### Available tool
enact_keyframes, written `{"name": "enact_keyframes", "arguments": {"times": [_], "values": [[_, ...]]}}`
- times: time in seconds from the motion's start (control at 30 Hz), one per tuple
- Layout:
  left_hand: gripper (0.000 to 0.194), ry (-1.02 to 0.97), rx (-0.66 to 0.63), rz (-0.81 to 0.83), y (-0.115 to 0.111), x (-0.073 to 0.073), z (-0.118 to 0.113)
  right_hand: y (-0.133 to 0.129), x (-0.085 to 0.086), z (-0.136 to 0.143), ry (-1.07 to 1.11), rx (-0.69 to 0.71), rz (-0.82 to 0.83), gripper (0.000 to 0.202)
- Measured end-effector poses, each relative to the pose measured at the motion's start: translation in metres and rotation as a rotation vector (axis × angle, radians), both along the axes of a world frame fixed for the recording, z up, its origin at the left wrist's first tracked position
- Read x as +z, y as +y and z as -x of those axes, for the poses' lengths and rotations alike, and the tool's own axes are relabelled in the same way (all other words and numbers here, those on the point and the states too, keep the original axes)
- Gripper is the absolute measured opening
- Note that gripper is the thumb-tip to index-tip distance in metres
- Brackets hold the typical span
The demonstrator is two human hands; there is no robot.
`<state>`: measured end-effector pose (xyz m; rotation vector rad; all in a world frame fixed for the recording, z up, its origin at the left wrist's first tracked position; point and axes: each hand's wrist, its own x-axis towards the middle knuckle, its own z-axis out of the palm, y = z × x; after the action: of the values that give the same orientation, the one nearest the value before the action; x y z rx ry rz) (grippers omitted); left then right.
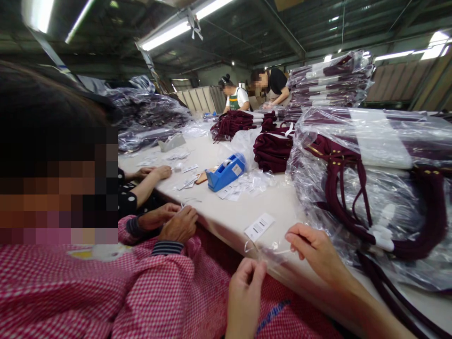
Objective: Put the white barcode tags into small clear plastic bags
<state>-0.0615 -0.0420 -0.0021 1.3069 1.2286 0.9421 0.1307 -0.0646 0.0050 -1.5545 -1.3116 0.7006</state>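
A white tag with a printed barcode [260,227] lies at the table's near edge, just beyond my hands. From it a thin pale string [249,247] loops down to the pinched fingertips of my left hand [246,292]. My right hand [314,245] is just right of the tag over the table edge, fingers curled in and thumb against the forefinger. Something clear and thin, blurred, shows between both hands; what the right fingers hold, if anything, is too small to make out.
A blue tape dispenser [228,172] stands among loose tags [231,190]. Bagged maroon garments [388,141] crowd the right, with folded maroon bundles [271,151] behind. A co-worker in a pink checked garment [148,287] sits close at left; a second person's hands [160,173] rest farther along.
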Motion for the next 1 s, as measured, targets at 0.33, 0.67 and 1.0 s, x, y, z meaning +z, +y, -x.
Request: {"name": "enact_keyframes", "arguments": {"times": [0.33, 0.67, 1.0], "values": [[0.012, -0.022, -0.333, 0.029, 0.006, 0.030, -0.015, -0.010, 0.023, 0.006, 0.072, 0.184, 0.027, 0.022], [0.015, -0.129, -0.258, 0.146, 0.001, 0.019, -0.014, -0.016, 0.022, 0.010, 0.265, 0.212, 0.203, 0.007], [0.013, 0.001, -0.307, 0.100, 0.010, 0.012, 0.032, -0.011, 0.026, -0.005, 0.141, 0.279, 0.253, 0.008]]}}
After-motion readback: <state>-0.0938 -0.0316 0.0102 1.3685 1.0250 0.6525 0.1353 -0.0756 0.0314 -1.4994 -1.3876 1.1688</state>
